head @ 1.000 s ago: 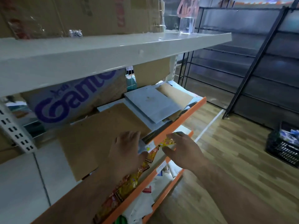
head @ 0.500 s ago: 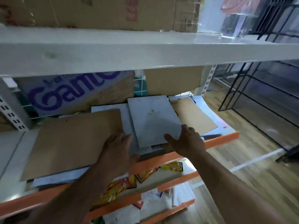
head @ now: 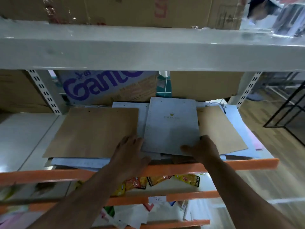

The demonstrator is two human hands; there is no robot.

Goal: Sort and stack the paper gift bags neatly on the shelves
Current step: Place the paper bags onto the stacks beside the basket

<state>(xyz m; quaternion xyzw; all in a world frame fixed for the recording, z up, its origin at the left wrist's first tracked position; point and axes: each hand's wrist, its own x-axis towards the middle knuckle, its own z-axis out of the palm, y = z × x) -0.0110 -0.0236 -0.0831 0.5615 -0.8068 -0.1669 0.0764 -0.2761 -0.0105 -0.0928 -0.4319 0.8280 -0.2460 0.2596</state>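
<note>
I am laying my left hand [head: 130, 154] flat, fingers straight and a little spread, on the near right corner of the left brown bag [head: 94, 131], with the fingertips just beside the left edge of the grey gift bag [head: 171, 128] with the small crown print. My right hand [head: 203, 149] is resting on the near right corner of this grey bag, the thumb stretching along its near edge. Whether the fingers are hooking under the corner I cannot tell. The grey bag is lying on top of the pile in the middle of the shelf [head: 247, 164], and its right edge is overlapping the right brown bag [head: 219, 129]. The near edges of the lower bags are reaching the orange front lip. To the left of the pile bare white shelf is showing. The upper shelf [head: 148, 52] is hanging low over the pile, and the cardboard box [head: 102, 86] with purple letters is closing the back.
</note>
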